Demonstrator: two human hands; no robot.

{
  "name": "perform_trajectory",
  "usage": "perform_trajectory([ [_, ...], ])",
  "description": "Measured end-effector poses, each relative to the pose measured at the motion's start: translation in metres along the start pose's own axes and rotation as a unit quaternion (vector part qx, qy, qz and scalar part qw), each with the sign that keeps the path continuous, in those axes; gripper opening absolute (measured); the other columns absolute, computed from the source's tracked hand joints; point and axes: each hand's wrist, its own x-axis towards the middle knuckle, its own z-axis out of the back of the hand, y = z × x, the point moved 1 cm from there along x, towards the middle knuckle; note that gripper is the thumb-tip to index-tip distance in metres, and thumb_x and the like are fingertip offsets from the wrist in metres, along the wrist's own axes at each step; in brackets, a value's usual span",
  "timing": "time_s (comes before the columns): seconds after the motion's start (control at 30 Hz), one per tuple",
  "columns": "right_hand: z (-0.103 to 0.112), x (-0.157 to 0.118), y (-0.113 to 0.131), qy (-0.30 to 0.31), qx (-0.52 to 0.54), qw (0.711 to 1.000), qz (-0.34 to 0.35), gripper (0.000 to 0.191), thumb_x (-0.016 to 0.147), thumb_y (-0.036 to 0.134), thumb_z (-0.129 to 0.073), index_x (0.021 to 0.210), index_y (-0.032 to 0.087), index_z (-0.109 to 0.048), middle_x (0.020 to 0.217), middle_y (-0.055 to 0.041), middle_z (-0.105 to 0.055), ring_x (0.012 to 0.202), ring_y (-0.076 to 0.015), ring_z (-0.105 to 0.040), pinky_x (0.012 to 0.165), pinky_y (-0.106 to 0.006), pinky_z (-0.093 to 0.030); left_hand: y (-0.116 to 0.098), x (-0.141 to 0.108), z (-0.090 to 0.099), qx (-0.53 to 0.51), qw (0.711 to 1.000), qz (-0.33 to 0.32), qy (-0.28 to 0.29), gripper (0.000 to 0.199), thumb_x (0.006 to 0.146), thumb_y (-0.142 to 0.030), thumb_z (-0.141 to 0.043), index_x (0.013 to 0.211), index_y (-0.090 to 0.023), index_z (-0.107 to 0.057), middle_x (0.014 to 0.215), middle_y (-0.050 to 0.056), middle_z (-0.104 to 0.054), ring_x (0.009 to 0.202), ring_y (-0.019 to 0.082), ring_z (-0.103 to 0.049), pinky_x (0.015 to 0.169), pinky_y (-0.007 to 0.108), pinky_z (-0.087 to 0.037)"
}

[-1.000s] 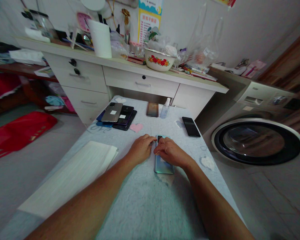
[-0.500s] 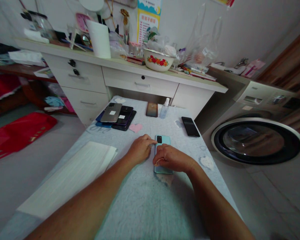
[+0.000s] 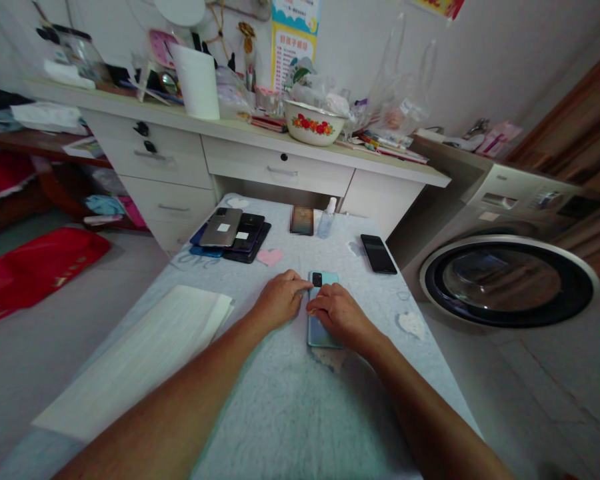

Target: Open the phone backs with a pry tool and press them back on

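Pale-blue phone (image 3: 319, 335) lies back-up on the table (image 3: 280, 393), left hand (image 3: 283, 298) half-curled, a finger at its left edge, right hand (image 3: 339, 313) bunched over its middle; whether either grips anything, I can't tell.

White desk (image 3: 320, 172) is standing along pale wall (image 3: 360, 40); washing machine (image 3: 500, 267) is flanking it; grey floor (image 3: 525, 387) is showing.

The single head-worn camera looks forward and down from close above the near table (image 3: 290, 413) toward the far desk (image 3: 240, 157).
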Motion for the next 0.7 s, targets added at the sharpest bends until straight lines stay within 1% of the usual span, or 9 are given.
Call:
perform_trajectory([
  [0.1,-0.002,-0.001,-0.001,-0.010,0.013,1.000,0.005,0.018,0.087,0.012,-0.059,0.089,0.020,-0.075,0.086,-0.0061,-0.064,0.085,-0.0180,-0.052,0.080,-0.030,-0.039,-0.001,0.000,0.001,0.000,1.000,0.000,0.002,0.044,0.077,-0.004,-0.054,0.112,-0.025,-0.069,0.097,0.004,-0.061,0.095,0.019,-0.059,0.088,0.032,-0.047],
  [0.17,-0.001,-0.003,-0.002,-0.003,0.027,0.999,0.019,0.017,0.086,0.011,-0.060,0.088,0.020,-0.075,0.084,-0.0054,-0.063,0.085,-0.0178,-0.052,0.079,-0.030,-0.039,-0.001,0.000,0.002,-0.003,1.000,0.000,0.002,0.043,0.077,-0.004,-0.054,0.111,-0.024,-0.070,0.097,0.004,-0.061,0.095,0.019,-0.059,0.088,0.032,-0.047],
  [0.27,0.004,-0.008,0.001,0.019,0.055,0.998,0.039,0.018,0.085,0.011,-0.060,0.086,0.020,-0.075,0.082,-0.0047,-0.062,0.084,-0.0170,-0.052,0.077,-0.028,-0.039,0.000,-0.001,0.001,-0.007,1.000,0.002,0.002,0.042,0.077,-0.006,-0.055,0.111,-0.024,-0.070,0.097,0.004,-0.061,0.095,0.019,-0.059,0.088,0.032,-0.047],
  [0.37,0.011,-0.014,0.008,0.052,0.085,0.993,0.063,0.019,0.085,0.009,-0.059,0.084,0.020,-0.074,0.082,-0.0037,-0.061,0.083,-0.0158,-0.051,0.076,-0.027,-0.039,0.002,-0.001,0.000,-0.006,1.000,0.001,-0.001,0.042,0.077,-0.007,-0.055,0.112,-0.025,-0.069,0.098,0.004,-0.060,0.095,0.019,-0.058,0.089,0.032,-0.046],
  [0.57,0.020,-0.020,0.018,0.104,0.135,0.979,0.115,0.022,0.083,0.005,-0.057,0.077,0.020,-0.072,0.074,-0.0001,-0.058,0.075,-0.0129,-0.051,0.078,-0.026,-0.039,0.001,-0.001,0.001,-0.002,1.000,0.008,0.005,0.041,0.077,-0.007,-0.054,0.112,-0.025,-0.069,0.100,0.003,-0.060,0.097,0.019,-0.058,0.090,0.032,-0.046],
  [0.7,0.022,-0.021,0.016,0.117,0.160,0.973,0.119,0.021,0.083,0.006,-0.059,0.079,0.021,-0.072,0.075,0.0008,-0.060,0.075,-0.0120,-0.053,0.078,-0.025,-0.039,-0.001,-0.002,0.003,-0.005,1.000,0.008,0.007,0.042,0.078,-0.007,-0.053,0.112,-0.025,-0.069,0.098,0.004,-0.060,0.096,0.019,-0.058,0.090,0.032,-0.046],
])
